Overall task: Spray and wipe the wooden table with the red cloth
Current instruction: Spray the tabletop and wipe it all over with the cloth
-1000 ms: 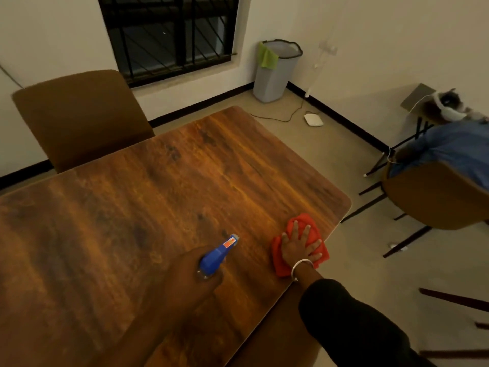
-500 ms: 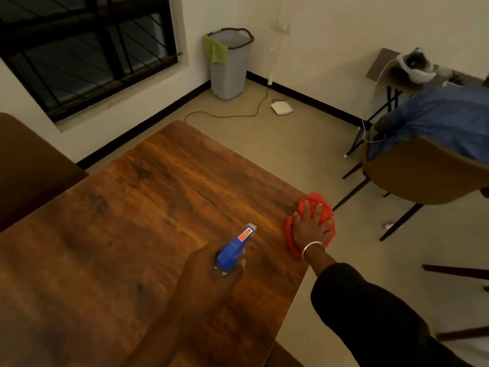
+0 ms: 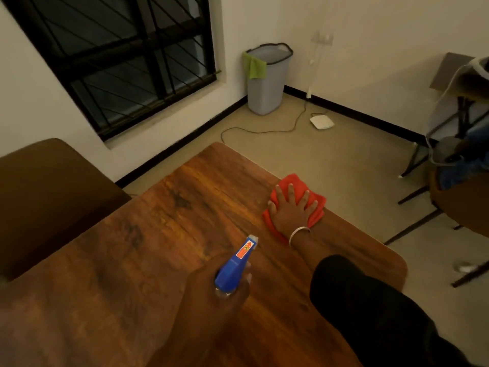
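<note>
The wooden table [image 3: 164, 234] fills the lower left of the view. A red cloth [image 3: 291, 181] lies flat near its right edge. My right hand [image 3: 289, 207] presses down on the cloth with fingers spread; a silver bangle circles the wrist. My left hand [image 3: 211, 295] grips a spray bottle with a blue head [image 3: 235, 263], nozzle pointing up and right over the tabletop. The bottle's body is hidden inside my fist.
A brown chair [image 3: 47, 197] stands at the table's left side. A grey bin [image 3: 267, 78] with a green cloth sits in the corner, a cable and white device [image 3: 321, 121] on the floor. Another chair [image 3: 460, 207] and a small desk stand at right.
My right hand has slid the red cloth farther along the table's right edge, away from me. The spray bottle stays in my left hand; the view has shifted.
</note>
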{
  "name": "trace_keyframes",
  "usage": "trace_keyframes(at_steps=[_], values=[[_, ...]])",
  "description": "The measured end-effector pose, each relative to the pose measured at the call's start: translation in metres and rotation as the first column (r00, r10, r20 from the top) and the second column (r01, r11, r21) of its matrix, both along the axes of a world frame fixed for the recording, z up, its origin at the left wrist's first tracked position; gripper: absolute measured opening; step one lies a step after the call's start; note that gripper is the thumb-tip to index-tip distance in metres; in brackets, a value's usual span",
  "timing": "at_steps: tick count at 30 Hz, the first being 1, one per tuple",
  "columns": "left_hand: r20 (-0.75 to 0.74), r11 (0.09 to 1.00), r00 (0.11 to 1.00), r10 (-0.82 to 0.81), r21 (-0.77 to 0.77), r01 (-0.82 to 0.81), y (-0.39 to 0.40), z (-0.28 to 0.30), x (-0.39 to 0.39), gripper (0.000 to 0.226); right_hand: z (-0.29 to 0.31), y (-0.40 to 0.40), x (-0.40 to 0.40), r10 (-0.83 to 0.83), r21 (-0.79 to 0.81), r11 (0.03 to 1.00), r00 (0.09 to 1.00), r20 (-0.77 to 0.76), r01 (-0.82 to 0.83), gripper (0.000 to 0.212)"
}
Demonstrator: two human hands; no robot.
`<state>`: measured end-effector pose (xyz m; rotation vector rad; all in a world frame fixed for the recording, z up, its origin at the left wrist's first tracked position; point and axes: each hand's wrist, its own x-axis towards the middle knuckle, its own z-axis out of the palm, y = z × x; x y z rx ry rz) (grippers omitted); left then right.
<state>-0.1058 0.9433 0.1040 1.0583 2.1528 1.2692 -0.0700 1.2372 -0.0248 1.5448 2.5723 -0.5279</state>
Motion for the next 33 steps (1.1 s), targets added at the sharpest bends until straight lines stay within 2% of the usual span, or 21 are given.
trace_keyframes(at_steps=[4, 11, 13, 16, 20, 22, 23, 24, 26, 28, 29, 31, 33], values=[[-0.03, 0.996, 0.996, 0.086, 0.021, -0.086, 0.005, -0.009, -0.045, 0.021, 0.005, 0.019, -0.089, 0.1, 0.0, 0.995, 0.994, -0.041, -0.1, 0.067], [-0.145, 0.982, 0.974, 0.173, 0.1, -0.159, 0.022, -0.013, -0.106, 0.04, 0.005, 0.039, -0.189, 0.336, 0.044, 0.942, 0.941, -0.049, -0.334, 0.062], [-0.123, 0.982, 0.978, 0.166, 0.107, -0.154, 0.032, -0.01, -0.127, 0.035, 0.003, 0.036, -0.195, 0.382, 0.044, 0.924, 0.922, -0.055, -0.38, 0.059], [0.068, 0.996, 0.994, 0.09, -0.021, -0.089, 0.058, -0.001, -0.163, 0.009, 0.003, 0.015, -0.192, 0.503, 0.074, 0.863, 0.863, -0.051, -0.499, 0.055], [0.022, 0.973, 0.986, 0.165, 0.158, -0.166, 0.061, 0.012, -0.185, 0.009, 0.001, -0.047, -0.156, 0.664, 0.082, 0.747, 0.736, -0.132, -0.66, 0.053], [0.038, 0.964, 0.981, 0.19, 0.18, -0.194, 0.05, 0.021, -0.189, 0.009, -0.006, -0.075, -0.118, 0.722, 0.059, 0.691, 0.681, -0.126, -0.721, 0.052], [0.048, 0.967, 0.981, 0.188, 0.164, -0.194, 0.041, 0.025, -0.19, 0.012, -0.004, -0.089, -0.097, 0.712, 0.013, 0.695, 0.686, -0.153, -0.719, 0.051], [0.059, 0.973, 0.983, 0.176, 0.137, -0.183, 0.031, 0.031, -0.193, 0.015, 0.002, -0.107, -0.077, 0.617, -0.058, 0.755, 0.737, -0.275, -0.654, 0.048], [0.084, 0.975, 0.98, 0.179, 0.115, -0.188, 0.01, 0.044, -0.193, 0.017, 0.024, -0.136, -0.043, 0.25, -0.219, 0.871, 0.78, -0.574, -0.44, 0.042], [0.094, 0.955, 0.96, 0.263, 0.114, -0.272, -0.015, 0.055, -0.193, 0.012, 0.047, -0.158, -0.032, 0.005, -0.304, 0.913, 0.751, -0.66, -0.273, 0.038], [0.119, 0.942, 0.944, 0.309, 0.096, -0.321, -0.03, 0.061, -0.191, 0.007, 0.058, -0.166, -0.036, -0.147, -0.414, 0.89, 0.741, -0.655, -0.189, 0.041], [0.161, 0.922, 0.918, 0.361, 0.083, -0.378, -0.055, 0.074, -0.187, 0.009, 0.082, -0.18, -0.047, -0.489, -0.683, 0.73, 0.67, -0.559, -0.038, 0.051], [0.155, 0.913, 0.912, 0.379, 0.098, -0.396, -0.083, 0.093, -0.182, 0.014, 0.114, -0.198, -0.058, -0.594, -0.803, 0.588, 0.619, -0.513, -0.101, 0.048]])
